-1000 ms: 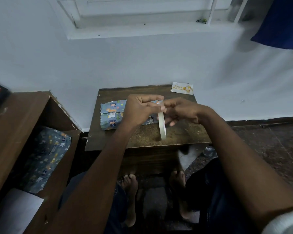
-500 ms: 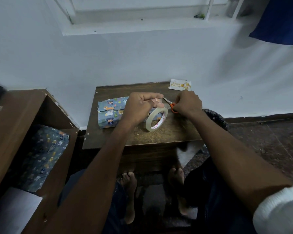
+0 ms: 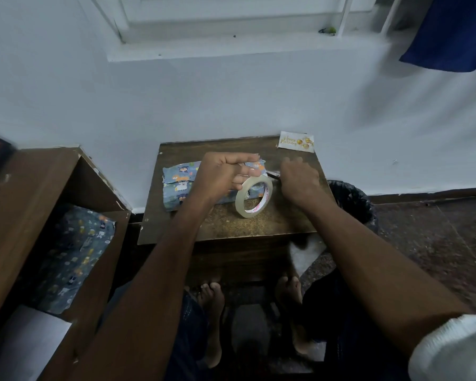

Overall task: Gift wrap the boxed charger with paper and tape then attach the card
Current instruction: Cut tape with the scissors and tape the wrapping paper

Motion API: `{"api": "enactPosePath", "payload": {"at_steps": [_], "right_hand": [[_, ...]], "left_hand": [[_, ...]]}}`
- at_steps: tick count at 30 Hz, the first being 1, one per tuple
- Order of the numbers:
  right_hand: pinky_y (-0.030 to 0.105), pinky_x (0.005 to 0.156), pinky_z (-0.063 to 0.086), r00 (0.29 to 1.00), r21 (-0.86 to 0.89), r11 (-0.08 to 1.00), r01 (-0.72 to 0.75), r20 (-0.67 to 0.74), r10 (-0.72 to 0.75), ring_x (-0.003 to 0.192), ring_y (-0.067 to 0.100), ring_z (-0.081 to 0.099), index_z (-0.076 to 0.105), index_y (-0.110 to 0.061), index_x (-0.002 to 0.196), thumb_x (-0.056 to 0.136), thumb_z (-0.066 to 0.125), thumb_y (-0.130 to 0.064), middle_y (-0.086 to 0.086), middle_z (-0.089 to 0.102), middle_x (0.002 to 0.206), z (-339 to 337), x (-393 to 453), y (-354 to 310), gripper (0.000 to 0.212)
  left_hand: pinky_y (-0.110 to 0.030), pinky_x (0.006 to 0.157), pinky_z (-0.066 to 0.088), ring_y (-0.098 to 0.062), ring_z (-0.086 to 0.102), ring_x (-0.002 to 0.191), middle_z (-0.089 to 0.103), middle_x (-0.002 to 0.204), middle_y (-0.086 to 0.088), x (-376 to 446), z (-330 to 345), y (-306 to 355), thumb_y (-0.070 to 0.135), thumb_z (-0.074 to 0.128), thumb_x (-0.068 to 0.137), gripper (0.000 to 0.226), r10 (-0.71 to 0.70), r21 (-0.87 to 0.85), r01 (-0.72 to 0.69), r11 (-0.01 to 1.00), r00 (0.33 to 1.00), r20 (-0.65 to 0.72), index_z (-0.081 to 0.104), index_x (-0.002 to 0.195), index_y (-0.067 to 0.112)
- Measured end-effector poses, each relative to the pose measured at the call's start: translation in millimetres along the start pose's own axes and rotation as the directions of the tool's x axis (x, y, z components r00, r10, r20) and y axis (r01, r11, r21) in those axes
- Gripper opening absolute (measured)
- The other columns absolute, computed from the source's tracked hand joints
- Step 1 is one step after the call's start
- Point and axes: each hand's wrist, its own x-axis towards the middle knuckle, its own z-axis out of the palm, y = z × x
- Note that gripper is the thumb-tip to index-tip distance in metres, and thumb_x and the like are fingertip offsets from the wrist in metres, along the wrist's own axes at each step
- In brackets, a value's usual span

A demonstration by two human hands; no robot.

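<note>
Holding the tape roll (image 3: 254, 198) above the bench (image 3: 226, 224), your left hand (image 3: 222, 176) has its fingers pinched on the tape's free end. Your right hand (image 3: 300, 178) covers the scissors (image 3: 273, 174); grip unclear. Wrapped box (image 3: 177, 188) lies behind the roll; card (image 3: 296, 141) sits at the far corner.

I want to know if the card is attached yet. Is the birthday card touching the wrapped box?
Apart. The head view shows the card at the table's far right corner, with bare wood between it and the wrapped box.
</note>
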Motion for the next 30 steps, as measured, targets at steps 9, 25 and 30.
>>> {"api": "enactPosePath", "payload": {"at_steps": [9, 25, 30], "right_hand": [[0.036, 0.068, 0.045, 0.997, -0.156, 0.987, 0.036, -0.068, -0.047, 0.107, 0.03, 0.071, 0.062, -0.01, 0.122, 0.094, 0.067, -0.003, 0.01, 0.071, 0.117, -7, -8, -12, 0.029], [0.033, 0.071, 0.044, 0.977, 0.298, 0.953, -0.058, -0.179, 0.115, 0.084, 0.036, 0.061, 0.078, -0.017, 0.094, 0.08, 0.074, -0.014, 0.014, 0.071, 0.097, -31, 3, 25, 0.015], [0.03, 0.067, 0.041, 0.997, 0.446, 0.892, 0.072, -0.043, -0.059, 0.085, 0.026, 0.066, 0.074, -0.016, 0.089, 0.074, 0.093, -0.033, -0.002, 0.065, 0.08, -25, 7, 29, 0.03]], "left_hand": [[-0.036, 0.071, 0.059, -0.019, 0.075, 0.073, 0.083, 0.098, -0.01, -5, -10, -6, -0.002, 0.052, 0.103, 0.036, -0.001, -0.018, 0.001, 1.0, 1.0, -0.024, 0.082, 0.111, 0.018], [-0.024, 0.065, 0.063, -0.018, 0.08, 0.08, 0.083, 0.098, -0.006, -11, -18, -1, -0.001, 0.054, 0.102, 0.035, -0.066, -0.017, 0.065, 0.998, 0.995, -0.07, 0.081, 0.117, 0.016], [-0.024, 0.063, 0.062, -0.015, 0.079, 0.075, 0.083, 0.096, -0.006, -11, -17, -1, -0.001, 0.052, 0.103, 0.035, -0.085, -0.009, 0.084, 0.996, 0.992, -0.094, 0.081, 0.116, 0.015]]}}
